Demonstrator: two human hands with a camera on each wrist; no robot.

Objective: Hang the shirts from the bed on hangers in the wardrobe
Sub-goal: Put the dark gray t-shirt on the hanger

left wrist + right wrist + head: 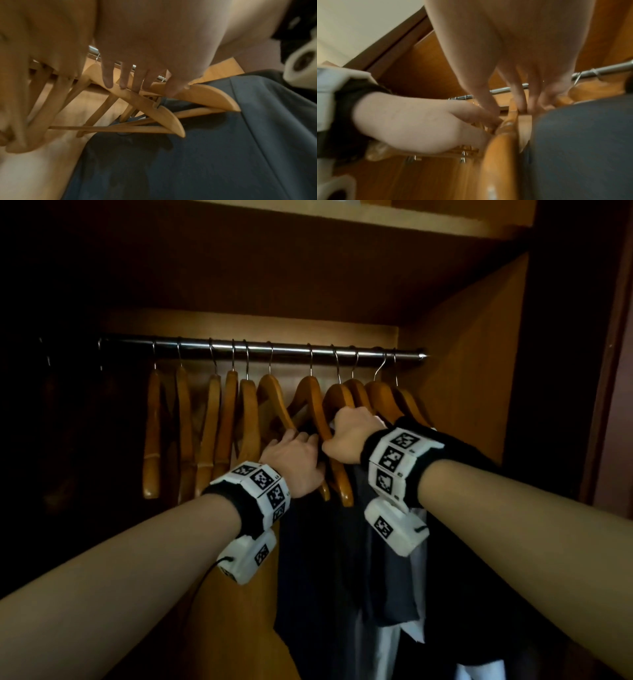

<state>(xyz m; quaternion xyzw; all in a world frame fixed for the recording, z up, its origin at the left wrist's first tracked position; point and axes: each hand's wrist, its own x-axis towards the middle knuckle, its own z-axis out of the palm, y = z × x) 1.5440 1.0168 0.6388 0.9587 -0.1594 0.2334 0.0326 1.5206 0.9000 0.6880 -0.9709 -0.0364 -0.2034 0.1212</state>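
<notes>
Both hands on hangers: left hand (297,460) fingers (107,79) straight, parting them; right hand (352,436) gripping hanger (337,440) (shirt (325,559) below). Next: lift one off rail (260,350).

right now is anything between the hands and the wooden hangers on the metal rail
Nothing visible. The left hand already touches one bare wooden hanger, and the right hand grips the next wooden hanger beside the hung dark grey shirt.

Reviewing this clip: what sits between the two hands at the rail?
In the head view, one wooden hanger arm runs down between the left hand and the right hand; nothing else.
</notes>
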